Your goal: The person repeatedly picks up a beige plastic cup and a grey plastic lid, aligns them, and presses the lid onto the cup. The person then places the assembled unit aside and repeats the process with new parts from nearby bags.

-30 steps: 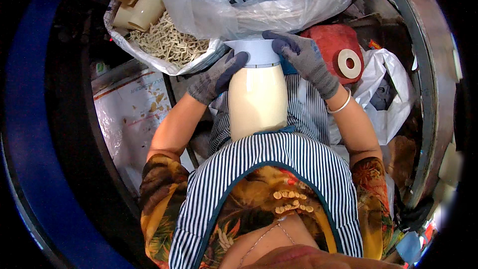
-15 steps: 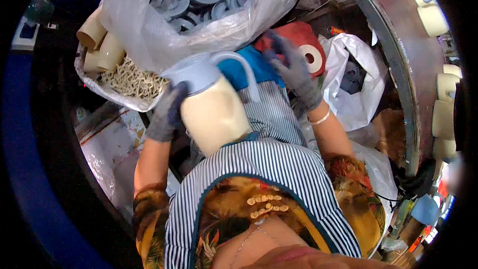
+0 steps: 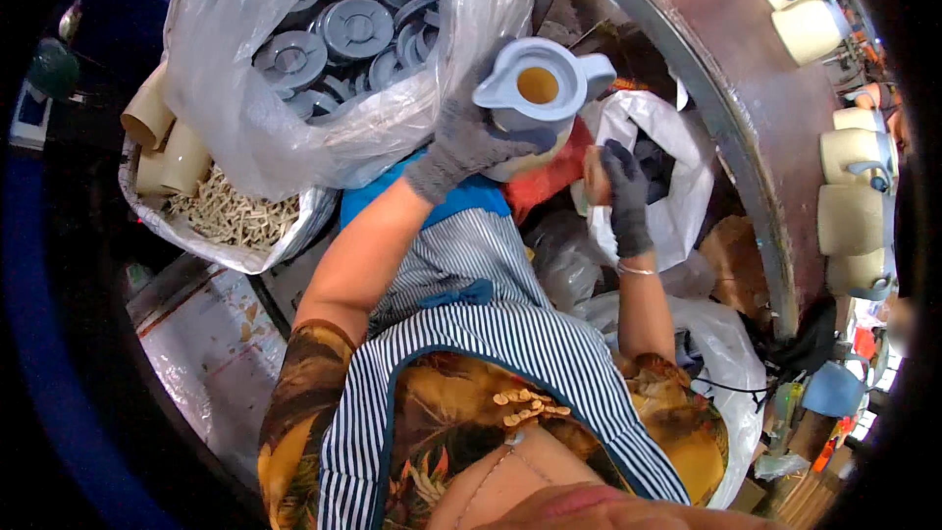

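"What surrounds the left fingers?"

"On my feed, the left hand [image 3: 466, 145] grips the jug [image 3: 571, 88] on its near-left side, below the rim. Left of those fingers, I see a plastic bag [image 3: 235, 108] with lids [image 3: 358, 29] piled inside. Farther left and nearer the body stands a sack [image 3: 316, 221], its tubes [image 3: 186, 162] at the left, its short sticks [image 3: 235, 208] right of them."

"And the right fingers?"

"I have the right hand [image 3: 628, 198] to the right of the jug and nearer the body. A second bag [image 3: 693, 162] sits behind and right of those fingers. Well beyond them, rightward, a bench [image 3: 721, 54] bears other jugs [image 3: 849, 219] along its far side."
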`<state>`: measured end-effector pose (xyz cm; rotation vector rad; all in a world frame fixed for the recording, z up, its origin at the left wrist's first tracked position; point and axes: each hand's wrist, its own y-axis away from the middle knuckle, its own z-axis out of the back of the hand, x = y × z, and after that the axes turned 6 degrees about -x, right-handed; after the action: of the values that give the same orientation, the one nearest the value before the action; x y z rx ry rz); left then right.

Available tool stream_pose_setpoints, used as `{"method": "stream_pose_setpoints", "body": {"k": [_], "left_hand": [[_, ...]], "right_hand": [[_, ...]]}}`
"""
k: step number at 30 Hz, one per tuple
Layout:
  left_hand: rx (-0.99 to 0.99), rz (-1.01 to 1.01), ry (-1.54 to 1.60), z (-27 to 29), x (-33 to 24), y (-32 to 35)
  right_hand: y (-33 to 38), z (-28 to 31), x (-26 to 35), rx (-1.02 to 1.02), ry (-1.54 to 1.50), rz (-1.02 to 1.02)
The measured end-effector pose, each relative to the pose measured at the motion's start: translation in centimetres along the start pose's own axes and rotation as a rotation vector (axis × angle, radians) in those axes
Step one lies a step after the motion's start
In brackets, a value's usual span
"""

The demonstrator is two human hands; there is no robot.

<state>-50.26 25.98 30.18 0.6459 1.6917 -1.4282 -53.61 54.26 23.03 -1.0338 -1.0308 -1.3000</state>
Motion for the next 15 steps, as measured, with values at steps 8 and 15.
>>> {"method": "stream_pose_setpoints", "body": {"k": [8, 15], "left_hand": [[0.185, -0.035, -0.400, -2.9, 6.2, 1.1], [0.188, -0.086, -0.512, -2.4, 5.7, 0.1]], "right_hand": [[0.1, 7.1, 21.9, -0.542, 0.273, 0.773], [-1.7, -7.6, 19.3, -0.120, 0.929, 1.106]]}}
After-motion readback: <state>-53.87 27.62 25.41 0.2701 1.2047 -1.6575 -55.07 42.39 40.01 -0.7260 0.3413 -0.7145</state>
